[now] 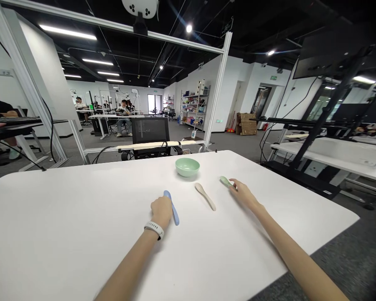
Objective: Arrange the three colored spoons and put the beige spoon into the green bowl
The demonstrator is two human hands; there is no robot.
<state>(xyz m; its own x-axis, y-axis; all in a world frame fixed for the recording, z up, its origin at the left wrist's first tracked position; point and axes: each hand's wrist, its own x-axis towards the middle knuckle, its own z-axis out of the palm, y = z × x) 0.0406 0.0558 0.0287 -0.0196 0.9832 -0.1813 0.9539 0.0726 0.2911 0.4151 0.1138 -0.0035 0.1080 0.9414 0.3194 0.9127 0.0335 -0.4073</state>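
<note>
My left hand point(161, 208), with a white watch band on its wrist, is closed in a fist at a blue spoon point(176, 215), which shows along the fist's right side; the fingertips are hidden. On the right, my right hand point(245, 195) has its thumb and fingers around the handle of a light green spoon point(224, 181), whose bowl end points away to the left. Between the two hands a beige spoon point(206, 196) lies on the white table point(81, 225), untouched. Just beyond it stands an upright light green bowl point(187, 168).
A metal frame point(218, 83) rises behind the table's far edge, with a black mesh chair point(150, 130) behind it. Dark stand bars point(316, 125) and another white table point(341, 154) are to the right. Several people sit at desks farther back.
</note>
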